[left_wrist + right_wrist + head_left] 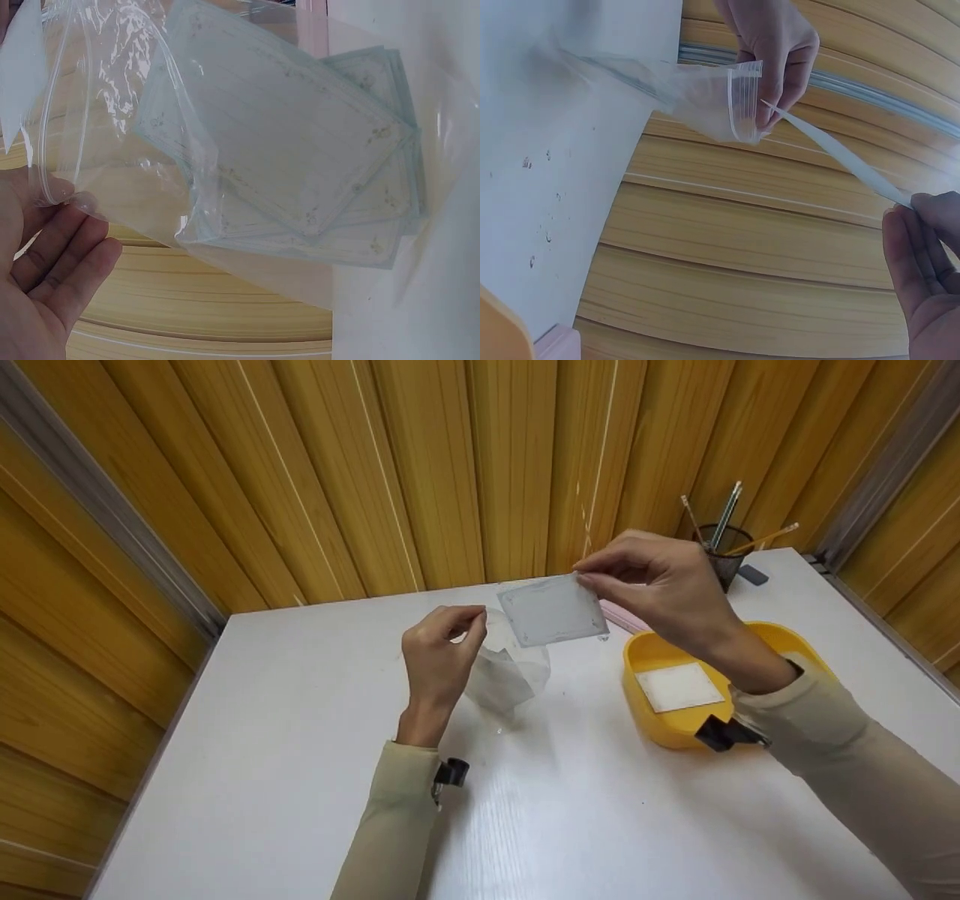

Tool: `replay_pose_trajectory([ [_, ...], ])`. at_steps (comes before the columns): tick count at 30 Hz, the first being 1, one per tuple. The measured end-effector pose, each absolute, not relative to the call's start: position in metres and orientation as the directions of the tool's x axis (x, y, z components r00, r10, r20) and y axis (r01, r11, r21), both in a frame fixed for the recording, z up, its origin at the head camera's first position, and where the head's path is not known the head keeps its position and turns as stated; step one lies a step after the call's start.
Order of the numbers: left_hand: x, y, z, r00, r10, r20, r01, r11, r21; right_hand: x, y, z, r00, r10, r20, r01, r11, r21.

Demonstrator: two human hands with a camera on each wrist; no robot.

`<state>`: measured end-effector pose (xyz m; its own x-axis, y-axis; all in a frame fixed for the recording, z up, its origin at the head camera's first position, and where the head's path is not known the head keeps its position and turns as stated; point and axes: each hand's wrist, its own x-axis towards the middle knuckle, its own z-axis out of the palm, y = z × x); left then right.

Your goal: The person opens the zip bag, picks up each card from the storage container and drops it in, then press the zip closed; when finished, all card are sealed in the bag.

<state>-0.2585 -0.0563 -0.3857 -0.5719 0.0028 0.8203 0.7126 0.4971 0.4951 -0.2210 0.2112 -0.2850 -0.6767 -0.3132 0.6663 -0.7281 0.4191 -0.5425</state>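
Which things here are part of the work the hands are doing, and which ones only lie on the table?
In use:
- left hand holding the clear plastic bag
- right hand pinching one card
- more cards in the bag

Lying about:
- yellow tray with a white card
- pencil cup
- pink object

White table point(300, 780) carries yellow tray point(645, 656), black mesh pencil cup point(725, 556), dark eraser point(753, 575), pink strip point(622, 619).

White desk point(300, 780) carrying a yellow tray point(780, 641) holding a white sheet point(679, 687), with a black mesh pencil cup point(726, 556) near the wooden wall point(375, 472).
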Motion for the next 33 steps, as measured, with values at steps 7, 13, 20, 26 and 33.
replay_pose_trajectory([
  [7, -0.257, -0.056, -0.384, -0.565, 0.004, 0.825, 0.717, 0.497, 0.489, -0.221, 0.196, -0.284, -0.671, -0.373, 0.640, -0.735, 0.447, -0.510],
  [13, -0.257, -0.055, -0.384, -0.566, 0.005, 0.825, 0.721, 0.487, 0.492, -0.223, 0.185, -0.287, -0.678, -0.406, 0.612, -0.730, 0.472, -0.495],
  [20, -0.256, -0.054, -0.385, -0.587, 0.009, 0.809, 0.707, 0.493, 0.507, -0.226, 0.175, -0.293, -0.708, -0.430, 0.560, -0.703, 0.500, -0.506],
  [26, -0.256, -0.054, -0.384, -0.590, 0.008, 0.807, 0.705, 0.492, 0.511, -0.230, 0.165, -0.300, -0.707, -0.439, 0.554, -0.703, 0.521, -0.485],
  [33, -0.256, -0.054, -0.384, -0.580, 0.011, 0.815, 0.714, 0.489, 0.501, -0.235, 0.157, -0.311, -0.682, -0.455, 0.572, -0.727, 0.503, -0.467],
])
